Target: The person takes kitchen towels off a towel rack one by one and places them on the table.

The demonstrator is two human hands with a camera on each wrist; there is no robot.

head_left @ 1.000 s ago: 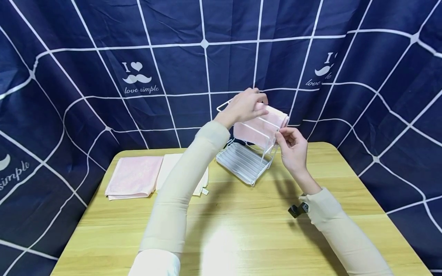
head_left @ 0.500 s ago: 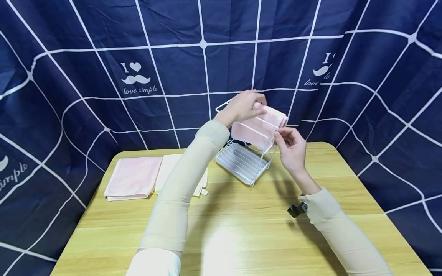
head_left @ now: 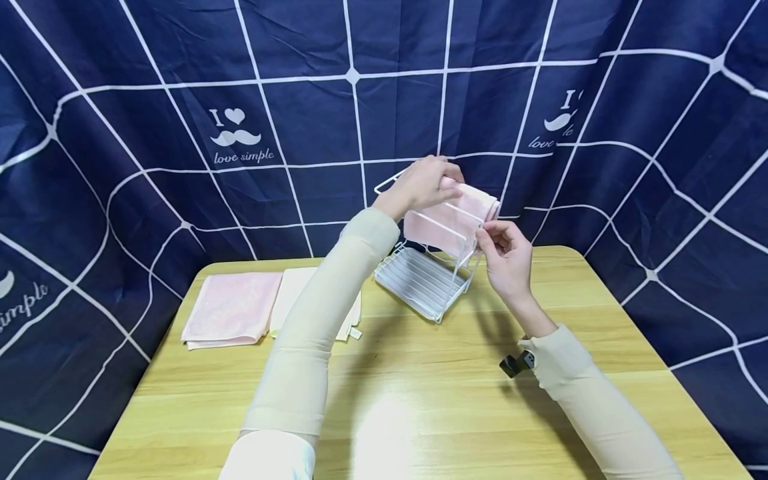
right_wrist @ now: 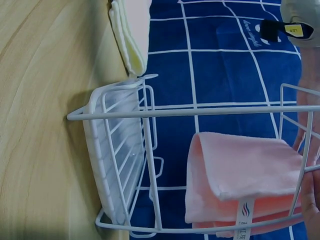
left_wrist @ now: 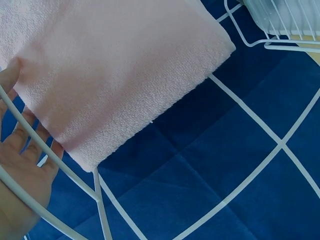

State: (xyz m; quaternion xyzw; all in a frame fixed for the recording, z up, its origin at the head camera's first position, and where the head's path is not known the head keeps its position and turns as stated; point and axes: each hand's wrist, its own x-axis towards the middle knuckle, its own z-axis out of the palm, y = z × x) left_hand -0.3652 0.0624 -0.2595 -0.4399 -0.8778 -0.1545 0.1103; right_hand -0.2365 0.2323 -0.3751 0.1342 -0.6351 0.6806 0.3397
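Note:
A folded pink towel [head_left: 441,227] hangs inside the upper part of a white wire rack [right_wrist: 150,170], above its lower tray [head_left: 420,280]. My left hand [head_left: 429,183] holds the towel at its upper edge, reaching over the rack's top wires. In the left wrist view the thumb lies on the towel's near face [left_wrist: 125,70] and the other fingers are behind it. My right hand [head_left: 509,257] pinches the rack's right side wire with thumb and forefinger, close to the towel's right edge. The right wrist view shows the towel's folds and a white label [right_wrist: 244,215].
To the left on the wooden table [head_left: 420,393] lie another folded pink towel [head_left: 234,307] and a folded cream towel [head_left: 291,290], partly hidden by my left sleeve. A navy checked curtain [head_left: 312,120] surrounds the table's back and sides, close behind the rack.

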